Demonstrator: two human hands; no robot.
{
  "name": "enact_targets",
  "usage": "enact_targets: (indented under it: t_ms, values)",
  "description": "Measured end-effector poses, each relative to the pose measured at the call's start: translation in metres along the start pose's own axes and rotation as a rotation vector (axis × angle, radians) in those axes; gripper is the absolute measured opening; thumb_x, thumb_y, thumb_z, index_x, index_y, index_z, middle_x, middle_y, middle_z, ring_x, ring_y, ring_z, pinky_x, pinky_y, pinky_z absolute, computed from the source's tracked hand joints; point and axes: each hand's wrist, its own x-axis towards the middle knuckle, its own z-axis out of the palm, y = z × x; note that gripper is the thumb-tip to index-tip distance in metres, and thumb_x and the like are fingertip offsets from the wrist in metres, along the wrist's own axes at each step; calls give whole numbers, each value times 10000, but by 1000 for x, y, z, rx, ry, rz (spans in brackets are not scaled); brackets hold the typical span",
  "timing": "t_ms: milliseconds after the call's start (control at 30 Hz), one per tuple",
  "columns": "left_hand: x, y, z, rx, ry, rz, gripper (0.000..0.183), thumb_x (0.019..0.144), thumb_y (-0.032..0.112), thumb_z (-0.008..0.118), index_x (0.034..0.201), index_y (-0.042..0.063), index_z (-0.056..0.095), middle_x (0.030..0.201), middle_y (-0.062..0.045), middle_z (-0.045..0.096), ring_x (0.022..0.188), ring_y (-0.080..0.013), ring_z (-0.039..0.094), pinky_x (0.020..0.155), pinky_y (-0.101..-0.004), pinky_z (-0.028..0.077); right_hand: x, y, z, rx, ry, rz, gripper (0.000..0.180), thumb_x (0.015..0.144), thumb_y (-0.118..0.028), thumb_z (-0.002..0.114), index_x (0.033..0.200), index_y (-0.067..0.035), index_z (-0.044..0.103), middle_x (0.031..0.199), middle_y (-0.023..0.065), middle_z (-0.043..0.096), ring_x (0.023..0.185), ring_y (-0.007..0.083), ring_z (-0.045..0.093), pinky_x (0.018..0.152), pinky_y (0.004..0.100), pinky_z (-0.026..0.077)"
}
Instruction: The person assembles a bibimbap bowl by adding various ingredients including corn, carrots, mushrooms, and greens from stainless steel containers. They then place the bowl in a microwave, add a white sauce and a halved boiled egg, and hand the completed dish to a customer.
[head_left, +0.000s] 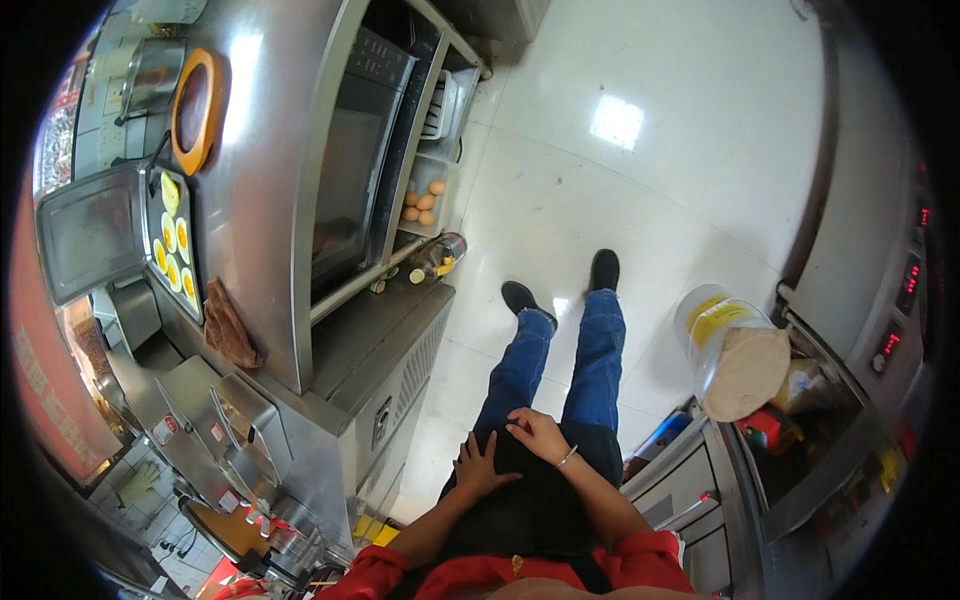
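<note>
My left hand (480, 469) rests with fingers spread on the black apron (525, 502) over my lap. Just right of it, my right hand (541, 436) hovers over or touches the apron, its fingers loosely curled and the thumb apart; nothing shows in it. A bracelet circles the right wrist. To my left is a stainless steel counter (262, 187). On its far side, fried eggs (171, 232) lie in a rectangular pan with its lid (94, 232) raised. A brown cloth (227, 326) lies at the counter's near end.
Under the counter are a microwave (356, 142), a plastic bin of brown eggs (425, 204) and a bottle (441, 259). A wooden-rimmed dish (199, 112) sits on top. To my right stand a bucket (701, 315), a round tan board (746, 375) and equipment with red displays (891, 343).
</note>
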Motion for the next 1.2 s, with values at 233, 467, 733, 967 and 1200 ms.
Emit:
enact_targets:
  t_ms: [233, 467, 733, 967, 1200]
  values:
    - [18, 15, 1, 75, 48, -3, 1123, 546, 681, 681, 1427, 245, 138, 1410, -273, 152, 1261, -457, 234, 931, -607, 295, 25, 60, 0, 389, -305, 169, 231, 860, -236, 601, 1011, -61, 595, 721, -8, 584, 615, 80, 511, 550, 237, 418]
    - [28, 31, -2, 152, 8, -55, 1080, 572, 653, 683, 1420, 226, 167, 1403, -282, 158, 1258, -459, 231, 930, -617, 278, 42, 64, -28, 1184, -486, 471, 205, 934, -230, 487, 1017, -54, 550, 615, -71, 356, 504, 26, 300, 441, 159, 256]
    - [29, 49, -5, 233, -5, -67, 1085, 567, 656, 684, 1420, 226, 171, 1398, -287, 164, 1250, -472, 240, 916, -634, 288, 45, 81, -33, 1485, -497, 482, 196, 952, -226, 446, 1003, -62, 542, 587, -70, 306, 476, 32, 261, 407, 168, 228]
    - [28, 60, -10, 257, 41, -42, 1115, 534, 679, 686, 1410, 185, 203, 1374, -303, 183, 1224, -466, 267, 896, -609, 307, 43, 82, -42, 1483, -478, 507, 187, 954, -230, 446, 994, -74, 539, 592, -71, 308, 475, 30, 259, 409, 170, 220]
    - [28, 64, -8, 262, 55, -41, 1123, 529, 689, 684, 1404, 165, 215, 1365, -313, 186, 1208, -462, 290, 886, -589, 325, 43, 82, -50, 1498, -474, 493, 191, 955, -218, 441, 1002, -68, 549, 585, -63, 318, 467, 37, 265, 409, 168, 238]
